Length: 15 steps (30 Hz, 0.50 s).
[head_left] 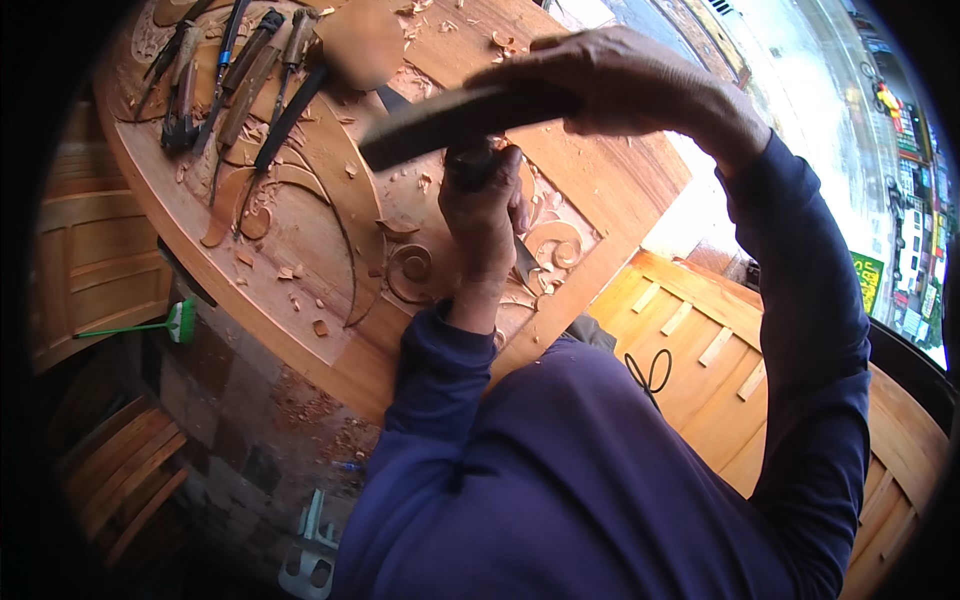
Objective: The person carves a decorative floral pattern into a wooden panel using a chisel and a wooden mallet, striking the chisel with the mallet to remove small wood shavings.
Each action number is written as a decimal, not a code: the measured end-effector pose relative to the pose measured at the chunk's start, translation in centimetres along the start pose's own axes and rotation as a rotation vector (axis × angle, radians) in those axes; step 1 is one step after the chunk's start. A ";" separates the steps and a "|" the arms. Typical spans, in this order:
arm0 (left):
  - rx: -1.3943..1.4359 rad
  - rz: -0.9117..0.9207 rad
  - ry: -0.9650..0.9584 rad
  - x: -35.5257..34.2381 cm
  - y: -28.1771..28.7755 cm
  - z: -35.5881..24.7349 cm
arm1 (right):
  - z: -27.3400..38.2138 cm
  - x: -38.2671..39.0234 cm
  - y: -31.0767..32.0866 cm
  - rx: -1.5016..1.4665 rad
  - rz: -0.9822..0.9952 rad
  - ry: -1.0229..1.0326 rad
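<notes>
My left hand [478, 215] is closed around the dark handle of a chisel [526, 258], its blade pointing down to the carved wooden panel [300, 310] beside a scroll relief [560, 245]. My right hand [640, 85] grips a long wooden striking block [420, 125], slightly blurred, held just over the chisel's handle top; whether they touch I cannot tell. Several chisels and gouges [235, 95] lie on the panel at upper left, beside a round pale wooden mallet head [360, 45]. Wood shavings are scattered over the carving.
Wooden door panels [100, 260] stand at left and another yellow panel [680, 300] lies at right, with a black cord loop [648, 372]. A green broom [180, 320], slatted wood [120, 480] and a plastic stool [308, 550] are below. A street with vehicles [905, 240] shows at right.
</notes>
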<state>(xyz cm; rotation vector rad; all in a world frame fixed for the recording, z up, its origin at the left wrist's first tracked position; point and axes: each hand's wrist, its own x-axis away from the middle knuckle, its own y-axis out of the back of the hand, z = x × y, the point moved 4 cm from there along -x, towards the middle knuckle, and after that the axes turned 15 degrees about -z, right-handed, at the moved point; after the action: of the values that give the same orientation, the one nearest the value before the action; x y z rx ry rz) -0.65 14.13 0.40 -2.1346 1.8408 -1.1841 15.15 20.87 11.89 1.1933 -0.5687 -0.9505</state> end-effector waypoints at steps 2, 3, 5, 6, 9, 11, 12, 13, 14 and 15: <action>-0.014 -0.035 0.000 -0.1 0.2 0.4 | -1.1 -1.2 0.0 -0.062 -0.235 -0.016; 0.006 -0.053 -0.012 0.0 0.2 0.7 | -2.1 -0.7 0.8 -0.360 -0.261 -0.144; 0.024 -0.054 -0.026 0.0 -0.1 0.5 | -0.8 -1.1 1.5 -0.462 -0.252 -0.177; 0.024 -0.052 -0.026 0.2 0.0 0.4 | -1.0 -0.7 0.0 -0.257 -0.229 -0.074; 0.018 -0.062 -0.037 0.2 1.3 0.8 | 1.5 -0.7 -1.6 -0.001 0.000 0.042; 0.013 -0.083 -0.022 0.2 1.5 0.8 | 0.8 -1.4 -1.0 0.021 -0.027 -0.014; 0.005 -0.103 -0.008 0.2 1.7 0.8 | -0.4 -1.7 -1.2 -0.016 -0.078 -0.072; 0.014 -0.085 0.001 0.5 1.0 1.0 | -2.9 -0.9 -0.8 0.019 -0.247 -0.012; 0.025 -0.062 0.012 0.6 0.6 1.1 | -3.7 -1.0 -0.8 -0.108 -0.422 -0.069; 0.036 -0.036 0.024 0.8 0.1 1.2 | -5.0 -0.3 -1.1 -0.205 -0.345 -0.221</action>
<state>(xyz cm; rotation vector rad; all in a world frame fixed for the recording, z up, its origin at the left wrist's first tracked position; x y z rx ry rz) -0.01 12.93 -0.13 -2.1529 1.7837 -1.2460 18.68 23.62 9.31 1.0242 -0.4328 -1.4126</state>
